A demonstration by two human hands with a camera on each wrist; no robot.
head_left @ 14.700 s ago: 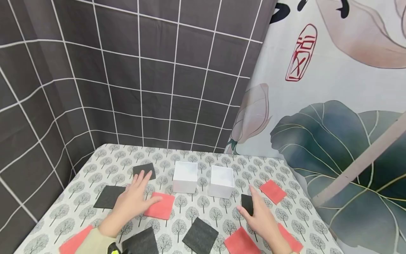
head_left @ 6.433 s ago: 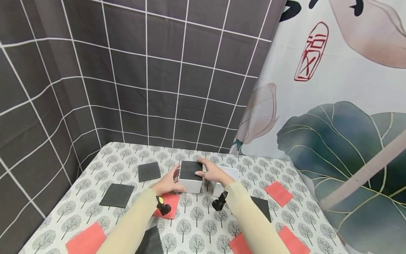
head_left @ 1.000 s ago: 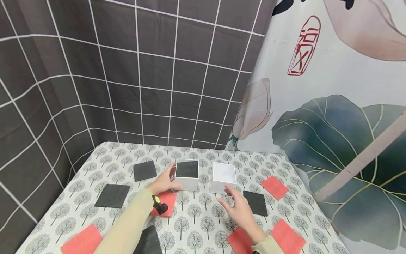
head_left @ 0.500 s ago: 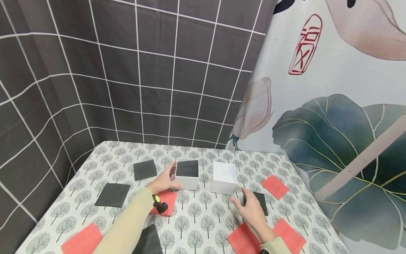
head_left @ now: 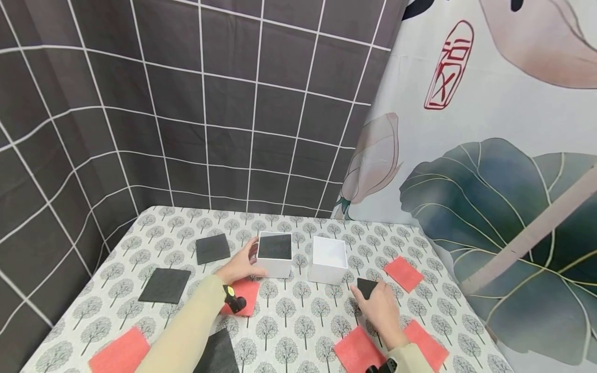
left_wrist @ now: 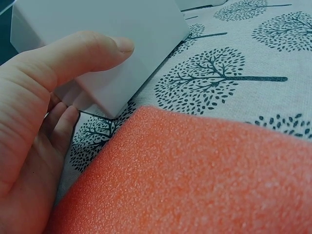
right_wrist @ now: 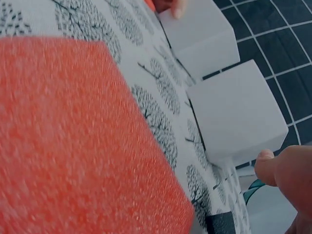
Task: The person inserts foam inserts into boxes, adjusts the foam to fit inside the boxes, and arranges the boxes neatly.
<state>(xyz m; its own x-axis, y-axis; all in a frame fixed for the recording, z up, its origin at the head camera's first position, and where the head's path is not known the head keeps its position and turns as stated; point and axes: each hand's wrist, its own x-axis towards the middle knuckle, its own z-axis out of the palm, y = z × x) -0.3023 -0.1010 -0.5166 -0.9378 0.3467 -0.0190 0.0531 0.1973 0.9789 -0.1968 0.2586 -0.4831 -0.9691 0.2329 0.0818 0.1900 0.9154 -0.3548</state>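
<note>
My left hand (head_left: pixel 239 267) is gripping a white box (head_left: pixel 274 269); my right hand (head_left: pixel 382 312) is overlapping a black square (head_left: pixel 366 287), grip unclear.

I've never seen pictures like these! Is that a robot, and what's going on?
No robot here: each grip is a person's bare hand. The big picture is taken from the person's head, looking forward and down. The two smaller ones are taken from the left and right wrists.

On the tree-patterned cloth lie red squares and black squares. The left grip holds the left white box, which has a black layer inside. The right white box stands apart from it. The right grip is at the rightmost black square, but I can't tell if it's pinching it.
</note>
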